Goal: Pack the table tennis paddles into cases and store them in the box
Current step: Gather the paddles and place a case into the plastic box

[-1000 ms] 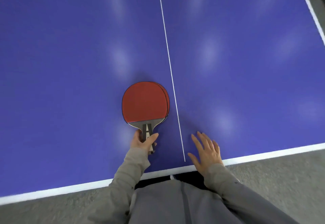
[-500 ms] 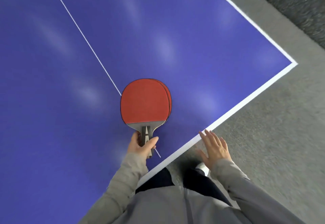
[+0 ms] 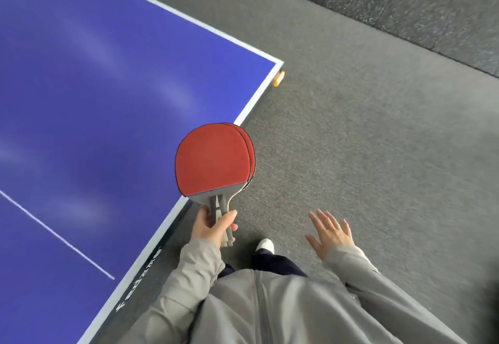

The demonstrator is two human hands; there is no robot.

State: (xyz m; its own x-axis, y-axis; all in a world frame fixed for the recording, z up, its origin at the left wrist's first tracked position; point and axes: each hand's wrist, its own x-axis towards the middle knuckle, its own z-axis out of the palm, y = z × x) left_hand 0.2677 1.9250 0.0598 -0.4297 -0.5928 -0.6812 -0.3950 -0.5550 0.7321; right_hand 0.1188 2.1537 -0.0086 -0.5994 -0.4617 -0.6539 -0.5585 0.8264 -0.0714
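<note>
Paddles [image 3: 213, 160]: stacked, rounded blades with flat red rubber faces and pale wooden handles. Earlier held over the blue surface, now at the counter [image 3: 94, 87] edge, partly above the grey textured floor [image 3: 364, 141].
Left hand [image 3: 213, 229]: fingers wrapped around the handles.
Right hand [image 3: 330, 233]: released, fingers spread, now over the floor.
Counter: smooth glossy blue, white border.
</note>
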